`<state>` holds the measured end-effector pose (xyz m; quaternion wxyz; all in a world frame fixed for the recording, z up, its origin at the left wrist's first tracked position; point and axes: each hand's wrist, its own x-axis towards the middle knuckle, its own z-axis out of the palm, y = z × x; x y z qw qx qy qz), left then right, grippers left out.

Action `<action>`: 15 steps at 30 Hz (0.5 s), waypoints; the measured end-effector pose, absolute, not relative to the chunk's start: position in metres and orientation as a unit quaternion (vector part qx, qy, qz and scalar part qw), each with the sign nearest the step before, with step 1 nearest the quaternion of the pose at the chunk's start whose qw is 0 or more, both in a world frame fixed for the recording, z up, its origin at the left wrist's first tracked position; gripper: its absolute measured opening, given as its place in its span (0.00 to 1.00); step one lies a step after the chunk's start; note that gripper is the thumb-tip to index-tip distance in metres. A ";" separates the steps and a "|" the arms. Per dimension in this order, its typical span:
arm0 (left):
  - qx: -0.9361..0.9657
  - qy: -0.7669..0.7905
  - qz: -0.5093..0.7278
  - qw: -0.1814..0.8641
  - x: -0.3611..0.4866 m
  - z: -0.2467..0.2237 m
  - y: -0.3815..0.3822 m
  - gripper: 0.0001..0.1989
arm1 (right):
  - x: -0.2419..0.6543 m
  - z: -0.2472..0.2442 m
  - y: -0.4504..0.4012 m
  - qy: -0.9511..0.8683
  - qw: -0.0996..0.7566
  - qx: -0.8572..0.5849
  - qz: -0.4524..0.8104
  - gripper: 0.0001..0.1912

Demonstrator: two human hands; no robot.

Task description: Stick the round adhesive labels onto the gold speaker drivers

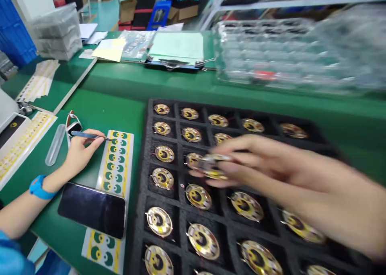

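My left hand (81,151), with a blue band (41,187) on its wrist, pinches blue-grey tweezers (87,135). Their tip rests at the upper end of a sheet of green and yellow stickers (128,154). A dark smartphone (92,210) lies across that sheet. Blurred by motion, my right hand (265,166) holds a round gold-rimmed part (214,165) between thumb and fingers. It hovers above a black foam tray (177,162), whose compartments hold many similar round parts (198,196). The hand and forearm hide some compartments on the right.
Left of my hand lie a white-strapped watch (74,127), a clear plastic tube (55,145) and another sticker strip (25,146). Behind are a clipboard with pale paper (176,48), clear plastic trays (271,54) and a clear box (56,31).
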<state>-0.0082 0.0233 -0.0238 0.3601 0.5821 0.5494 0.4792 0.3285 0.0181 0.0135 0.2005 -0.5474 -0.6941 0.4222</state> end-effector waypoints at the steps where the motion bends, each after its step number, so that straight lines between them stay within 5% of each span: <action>1: 0.576 0.548 0.478 0.373 -0.009 -0.029 0.029 0.07 | 0.307 0.014 0.030 -0.685 0.231 -0.507 0.470 0.18; 6: 0.558 0.522 0.465 0.447 -0.010 -0.048 0.061 0.11 | 0.236 -0.002 0.076 -0.661 0.280 -0.428 0.549 0.11; 15: 0.549 0.497 0.432 0.514 -0.014 -0.050 0.079 0.16 | 0.201 -0.036 0.107 -0.720 0.273 -0.426 0.475 0.05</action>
